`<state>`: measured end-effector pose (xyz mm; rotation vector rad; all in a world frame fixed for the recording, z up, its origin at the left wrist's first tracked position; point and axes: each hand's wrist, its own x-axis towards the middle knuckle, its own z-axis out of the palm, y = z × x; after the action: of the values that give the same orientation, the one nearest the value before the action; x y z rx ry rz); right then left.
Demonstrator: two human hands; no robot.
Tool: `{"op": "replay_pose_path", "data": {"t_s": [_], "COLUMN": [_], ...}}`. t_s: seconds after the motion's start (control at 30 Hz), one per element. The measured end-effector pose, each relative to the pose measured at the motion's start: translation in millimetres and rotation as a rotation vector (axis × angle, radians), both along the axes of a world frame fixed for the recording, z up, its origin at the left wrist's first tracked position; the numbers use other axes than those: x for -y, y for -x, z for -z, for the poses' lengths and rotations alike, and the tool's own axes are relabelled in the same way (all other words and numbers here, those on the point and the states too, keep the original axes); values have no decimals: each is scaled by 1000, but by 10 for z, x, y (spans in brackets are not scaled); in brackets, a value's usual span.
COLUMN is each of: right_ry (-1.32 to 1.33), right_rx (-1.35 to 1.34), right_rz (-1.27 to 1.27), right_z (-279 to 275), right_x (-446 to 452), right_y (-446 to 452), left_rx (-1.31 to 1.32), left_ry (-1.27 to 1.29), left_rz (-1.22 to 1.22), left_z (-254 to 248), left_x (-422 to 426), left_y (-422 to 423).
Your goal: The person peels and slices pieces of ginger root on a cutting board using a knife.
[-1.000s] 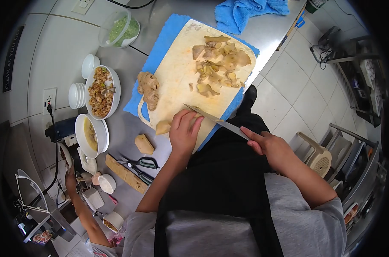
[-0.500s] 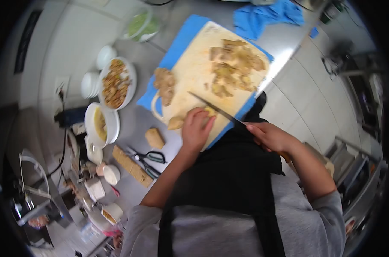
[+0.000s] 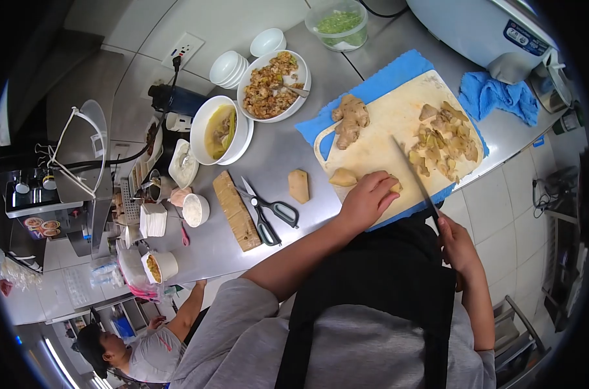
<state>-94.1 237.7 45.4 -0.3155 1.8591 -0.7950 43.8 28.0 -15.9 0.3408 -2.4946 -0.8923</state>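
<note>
My left hand (image 3: 370, 200) rests on the cream cutting board (image 3: 372, 139), its fingers closed over a small piece of peeled ginger (image 3: 396, 187). In my right hand (image 3: 458, 245) is a knife (image 3: 415, 174), its blade slanting across the board just right of that piece. Brown ginger peelings (image 3: 445, 144) lie in a heap beyond the blade. A knobbly unpeeled ginger root (image 3: 351, 121) sits near the board's handle. Beside my left fingers lies another peeled ginger piece (image 3: 343, 177). A blue cloth (image 3: 392, 81) is spread under the board.
Left of the board are kitchen scissors (image 3: 263, 211), a tan block (image 3: 299, 186) and a long brown slab (image 3: 236, 211). Bowls of chopped food (image 3: 305, 87) and yellow liquid (image 3: 199, 133) stand by the wall. Another person (image 3: 155, 350) is at lower left.
The view has swung left, so the board appears farther right and more of the counter shows. The knife blade has shifted slightly away from the ginger under my left hand.
</note>
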Motion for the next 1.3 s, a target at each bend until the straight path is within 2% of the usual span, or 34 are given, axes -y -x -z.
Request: {"op": "replay_pose_path", "data": {"t_s": [0.13, 0.2, 0.33, 0.4, 0.67, 1.3], "right_ry": [23, 234, 202, 101, 1, -2], "right_rx": [-132, -413, -491, -441, -660, -581], "right_rz": [-44, -164, -159, -170, -249, -177], "right_z": [-3, 321, 261, 109, 14, 113], "right_x": [-116, -280, -320, -369, -686, -702], "right_y": [-23, -172, -467, -521, -692, -863], "left_rx": [-29, -26, -37, 11, 44, 63], "left_ry": [3, 31, 35, 31, 125, 111], "left_rz": [11, -11, -1, -29, 61, 77], "left_z": [53, 68, 164, 169, 143, 102], "left_x": [11, 12, 19, -8, 23, 43], "left_y": [-92, -77, -75, -89, -48, -17]}}
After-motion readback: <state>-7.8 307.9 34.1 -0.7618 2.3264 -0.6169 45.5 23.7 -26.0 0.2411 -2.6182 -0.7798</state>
